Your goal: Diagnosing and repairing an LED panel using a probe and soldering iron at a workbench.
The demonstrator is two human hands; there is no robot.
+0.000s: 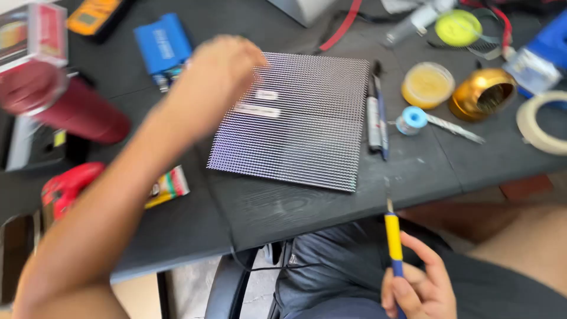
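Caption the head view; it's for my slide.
Left hand reaches over LED matrix panel; right hand holds soldering iron.

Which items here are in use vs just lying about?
In use:
left hand on the grey dotted square panel
right hand holding the yellow-and-blue soldering iron

Lying about:
red cylindrical bottle
blue box
roll of tape

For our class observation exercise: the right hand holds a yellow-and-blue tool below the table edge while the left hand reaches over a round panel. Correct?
Not quite. The head view shows the panel is square, not round. The right hand does hold the yellow-and-blue tool while the left hand reaches over it.
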